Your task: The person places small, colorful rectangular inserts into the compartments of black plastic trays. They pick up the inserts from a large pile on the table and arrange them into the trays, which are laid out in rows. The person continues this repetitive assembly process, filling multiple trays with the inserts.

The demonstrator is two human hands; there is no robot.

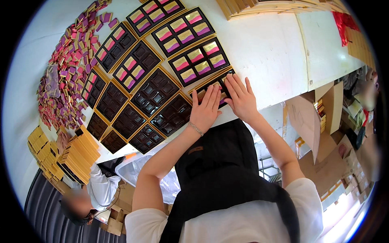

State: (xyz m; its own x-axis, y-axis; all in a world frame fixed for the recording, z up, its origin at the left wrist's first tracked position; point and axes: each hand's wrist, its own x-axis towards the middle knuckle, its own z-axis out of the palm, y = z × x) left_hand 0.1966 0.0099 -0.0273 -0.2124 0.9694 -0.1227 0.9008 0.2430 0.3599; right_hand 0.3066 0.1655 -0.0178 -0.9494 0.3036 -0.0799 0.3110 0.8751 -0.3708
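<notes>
**Both hands flat on nearest tray**

The left hand (205, 110) and right hand (240, 99) were laid flat, fingers extended and nothing gripped, on a gold-edged black tray (213, 87) at the white table (267, 52)'s near edge. Filled trays (198, 60) were ranged beyond it.

Upper left of the frame there's a big heap of loose pink and gold wrapped pieces (69, 69) spread on the white table (267, 48). Lower left, stacks of flat gold boxes (79, 156), with another person in a white sleeve (101, 188) beside them. Cardboard cartons (320, 133) clutter the right side, red wrapping (344, 22) sits upper right.
</notes>
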